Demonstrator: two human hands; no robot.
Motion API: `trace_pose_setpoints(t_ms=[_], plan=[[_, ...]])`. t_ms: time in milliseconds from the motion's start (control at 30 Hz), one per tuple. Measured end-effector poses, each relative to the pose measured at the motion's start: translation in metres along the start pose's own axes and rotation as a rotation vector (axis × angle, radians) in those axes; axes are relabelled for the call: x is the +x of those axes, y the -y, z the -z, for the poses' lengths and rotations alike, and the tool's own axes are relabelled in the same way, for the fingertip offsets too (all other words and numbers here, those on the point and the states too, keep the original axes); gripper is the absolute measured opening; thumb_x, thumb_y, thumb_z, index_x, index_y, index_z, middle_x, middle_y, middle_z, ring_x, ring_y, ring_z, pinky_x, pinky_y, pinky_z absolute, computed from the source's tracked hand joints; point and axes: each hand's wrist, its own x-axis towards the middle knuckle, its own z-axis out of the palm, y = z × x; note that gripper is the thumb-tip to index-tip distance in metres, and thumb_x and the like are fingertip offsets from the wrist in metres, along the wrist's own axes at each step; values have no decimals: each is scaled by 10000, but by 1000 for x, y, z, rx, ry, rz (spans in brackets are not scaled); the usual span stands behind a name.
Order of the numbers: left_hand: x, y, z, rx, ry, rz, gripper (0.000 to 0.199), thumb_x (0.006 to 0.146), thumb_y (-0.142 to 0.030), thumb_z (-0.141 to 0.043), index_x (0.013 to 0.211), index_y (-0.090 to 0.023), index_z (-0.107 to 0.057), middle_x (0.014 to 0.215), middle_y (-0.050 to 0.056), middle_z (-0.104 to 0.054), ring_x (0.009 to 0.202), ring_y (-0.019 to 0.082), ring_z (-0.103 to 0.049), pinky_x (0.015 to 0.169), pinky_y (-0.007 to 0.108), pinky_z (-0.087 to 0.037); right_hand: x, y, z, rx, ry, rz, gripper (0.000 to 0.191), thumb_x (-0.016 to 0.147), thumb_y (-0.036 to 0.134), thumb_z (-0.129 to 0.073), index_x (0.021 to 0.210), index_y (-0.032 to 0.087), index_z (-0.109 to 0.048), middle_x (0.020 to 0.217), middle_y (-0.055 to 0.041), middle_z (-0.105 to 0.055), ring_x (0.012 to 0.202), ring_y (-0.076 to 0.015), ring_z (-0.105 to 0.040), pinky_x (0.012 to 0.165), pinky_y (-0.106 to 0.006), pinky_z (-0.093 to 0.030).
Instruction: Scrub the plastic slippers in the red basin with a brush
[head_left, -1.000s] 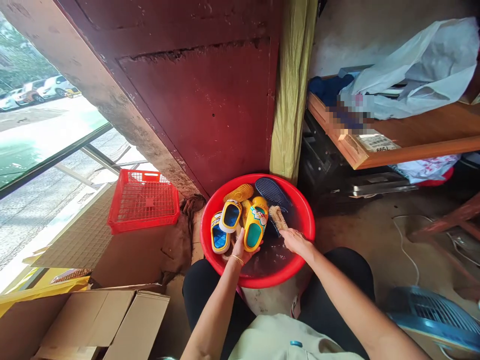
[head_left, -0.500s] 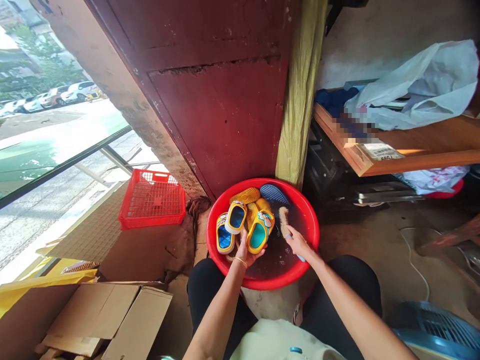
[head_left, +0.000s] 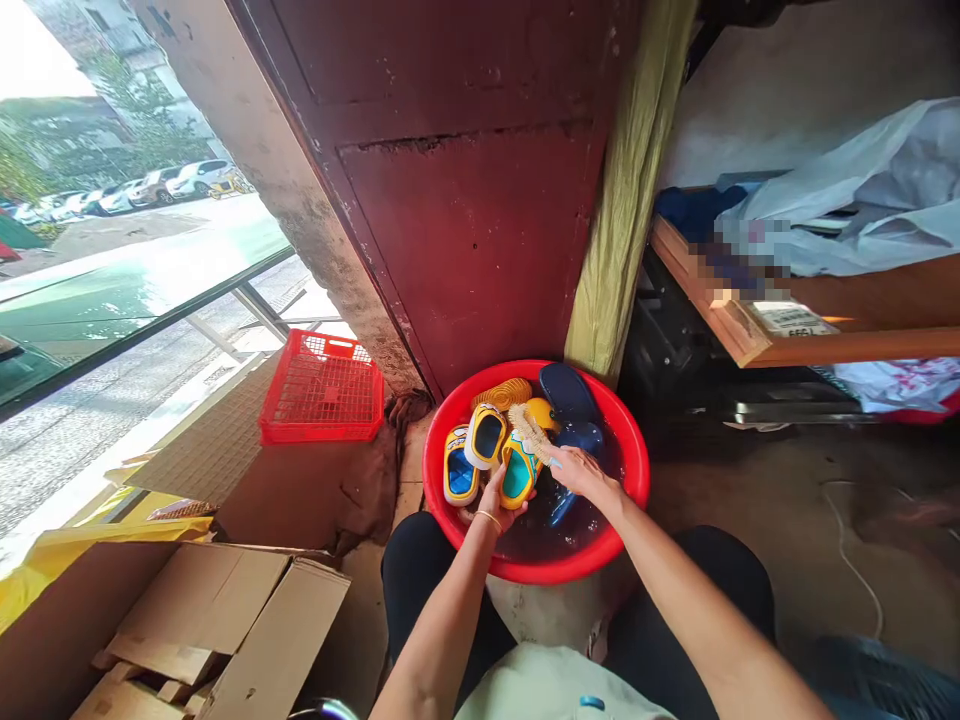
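Note:
A red basin (head_left: 630, 460) with dark water stands on the floor between my knees. In it lie several small yellow slippers with blue insoles and dark blue slippers (head_left: 568, 392). My left hand (head_left: 497, 498) grips a yellow slipper (head_left: 519, 470) by its heel end. My right hand (head_left: 579, 471) holds a scrub brush (head_left: 529, 434) whose bristles press on the top of that same slipper. Two more yellow slippers (head_left: 471, 452) rest at the basin's left side.
A red plastic crate (head_left: 322, 389) sits on the floor to the left. Open cardboard boxes (head_left: 217, 630) lie at the lower left. A dark red door panel (head_left: 480, 230) rises behind the basin. A wooden shelf (head_left: 795, 330) with bags stands at the right.
My right hand has brought the brush from the water on the right onto the yellow slipper held in my left hand. The camera view has shifted slightly.

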Motion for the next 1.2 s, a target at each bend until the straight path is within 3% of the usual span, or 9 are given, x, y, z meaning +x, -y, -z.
trace_pose_setpoints(t_ms=[167,300,467,567,667,833,967,1067,1200], plan=[[2,2,2,-63,12,-33,720,829,-640,-632,1368,-172,-531,1039,142,-720,898,291,-726,567,291,-565,-46,-31,-2,-11,65,-53,577,854,167,-506,1423,228,-577,1188,-118,-712,1078,-253,-667,950,-356,-496],[3,1,-2,-104,55,-17,721,852,-635,-603,1389,-160,-520,1085,161,-716,939,308,-722,625,328,-592,-76,-34,-13,31,80,-48,575,897,212,-474,1470,240,-521,1284,-86,-677,1140,-197,-644,992,-280,-470],[0,0,-1,-109,89,40,744,881,-617,-570,1395,-82,-505,1029,194,-726,904,304,-729,611,317,-586,-48,6,-41,42,-28,-151,581,943,246,-444,1524,254,-434,1224,-97,-691,1053,-199,-669,914,-274,-484],[-3,-2,3,-117,99,53,759,874,-616,-580,1397,-71,-503,1005,197,-731,905,309,-730,587,298,-575,-17,22,-42,48,-102,-252,568,962,222,-393,1527,177,-419,1182,-140,-703,1056,-216,-666,895,-283,-483],[-1,-5,7,-156,90,11,748,864,-633,-584,1378,-93,-526,1004,173,-734,916,299,-728,585,284,-571,-6,26,-38,74,-138,-257,560,966,205,-371,1523,157,-415,1174,-142,-709,1083,-216,-651,907,-286,-481],[10,-3,7,-203,25,-64,665,878,-634,-568,1348,-164,-560,992,121,-737,855,251,-720,669,327,-583,-50,36,-58,0,-35,-78,569,963,226,-406,1532,242,-420,1164,-113,-696,986,-193,-669,859,-265,-488],[15,2,4,-229,98,-68,602,897,-556,-585,1329,-137,-581,1028,119,-736,934,252,-701,818,371,-573,-88,42,-70,-29,87,-71,574,956,244,-418,1530,263,-426,1121,-100,-702,922,-192,-679,811,-263,-488],[14,5,5,-181,166,-34,586,892,-510,-610,1332,-124,-582,1064,135,-728,979,271,-690,874,407,-555,-93,41,-60,-9,128,-138,592,942,226,-422,1533,260,-419,1144,-105,-705,954,-199,-683,825,-270,-486],[10,8,4,-110,200,-63,588,880,-507,-633,1323,-122,-586,1139,147,-703,1036,273,-669,913,403,-541,-78,45,-37,140,197,-118,582,930,199,-424,1504,292,-442,1105,-73,-734,958,-192,-700,829,-261,-483]])
